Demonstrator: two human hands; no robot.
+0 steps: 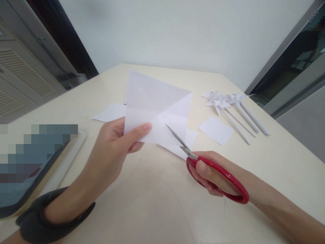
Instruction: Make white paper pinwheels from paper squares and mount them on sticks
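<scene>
Above desk (279, 159) near edge: left hand (111, 152) pinches folded white paper (157, 108) between thumb and fingers, lifted clear of desk. Right hand (213, 176) curled through red-handled scissors (215, 169), blades shut or nearly so, tips at paper's lower edge. Risk: thin sheet flexes, cut wanders off crease; thumb sits near blades. Paper creased diagonally, flap overlapping. Paper pinwheels (228, 101) lie toward far right corner, scrap square (215, 130) beside them.
</scene>
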